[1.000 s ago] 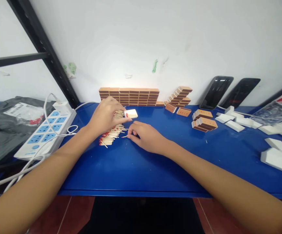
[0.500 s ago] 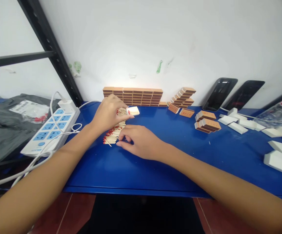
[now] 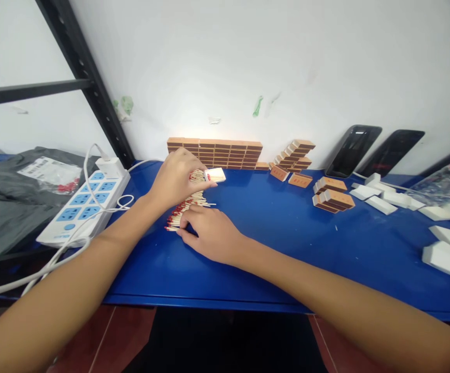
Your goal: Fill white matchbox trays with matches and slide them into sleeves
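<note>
My left hand grips a small white matchbox tray between thumb and fingers, with a few red-tipped matches inside it. Below it on the blue table lies a heap of loose matches, their red heads mostly toward the left. My right hand rests at the near side of this heap. Its fingers are curled, with the thumb and fingertips closed on some matches; how many is hidden. Part of the heap is covered by both hands.
Stacked matchboxes line the wall behind my hands. Right of them stand a stepped pile of matchboxes and a smaller group. White trays lie far right, near two phones. A power strip with cables sits left.
My right hand has shifted a little left and nearer over the heap, and the matches there lie differently. My left hand still holds the tray in about the same place.
</note>
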Available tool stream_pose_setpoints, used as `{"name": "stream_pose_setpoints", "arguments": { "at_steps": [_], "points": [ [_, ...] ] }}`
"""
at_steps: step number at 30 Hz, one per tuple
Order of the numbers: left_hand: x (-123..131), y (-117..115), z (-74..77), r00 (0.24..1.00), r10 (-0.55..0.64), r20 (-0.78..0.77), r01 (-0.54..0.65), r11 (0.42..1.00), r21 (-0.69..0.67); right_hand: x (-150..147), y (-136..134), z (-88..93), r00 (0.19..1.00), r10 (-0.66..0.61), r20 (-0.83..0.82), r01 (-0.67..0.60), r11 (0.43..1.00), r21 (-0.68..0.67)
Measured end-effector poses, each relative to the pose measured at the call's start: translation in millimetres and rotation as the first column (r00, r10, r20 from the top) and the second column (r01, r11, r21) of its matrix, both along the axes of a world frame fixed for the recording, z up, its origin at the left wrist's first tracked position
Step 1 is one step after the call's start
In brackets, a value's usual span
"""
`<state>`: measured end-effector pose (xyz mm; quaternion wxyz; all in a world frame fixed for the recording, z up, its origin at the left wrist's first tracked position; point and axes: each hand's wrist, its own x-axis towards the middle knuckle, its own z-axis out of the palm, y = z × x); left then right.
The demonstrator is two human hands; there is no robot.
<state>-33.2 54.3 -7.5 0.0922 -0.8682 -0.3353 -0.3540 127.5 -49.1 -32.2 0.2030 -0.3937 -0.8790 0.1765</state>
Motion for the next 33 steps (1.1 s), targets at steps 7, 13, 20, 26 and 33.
{"name": "stream_pose_setpoints", "arguments": {
  "at_steps": [7,13,20,26,33],
  "points": [
    [-0.5,-0.1,1.9,1.000,0.004,-0.014,-0.004,1.000,-0.006,2.3,-1.3,3.3,0.999,0.015,0.045,-0.015,1.000,-0.013],
    [-0.8,0.1,2.3,1.000,0.005,-0.011,-0.005,1.000,-0.006,6.0,-2.4,7.9,0.993,0.024,0.114,-0.025,1.000,0.007],
    [-1.0,-0.4,2.7,1.000,0.013,-0.018,-0.013,1.000,0.002,9.7,-5.0,5.8,0.991,0.044,0.124,-0.047,0.999,0.019],
    [-1.0,-0.5,3.0,1.000,0.000,-0.016,-0.001,1.000,-0.010,11.2,-4.9,2.6,0.994,0.071,0.086,-0.073,0.997,0.022],
    [-0.7,-1.1,3.7,1.000,0.000,-0.024,0.000,1.000,-0.025,11.1,-5.2,5.8,0.993,0.074,0.094,-0.072,0.997,-0.024]
  ]
}}
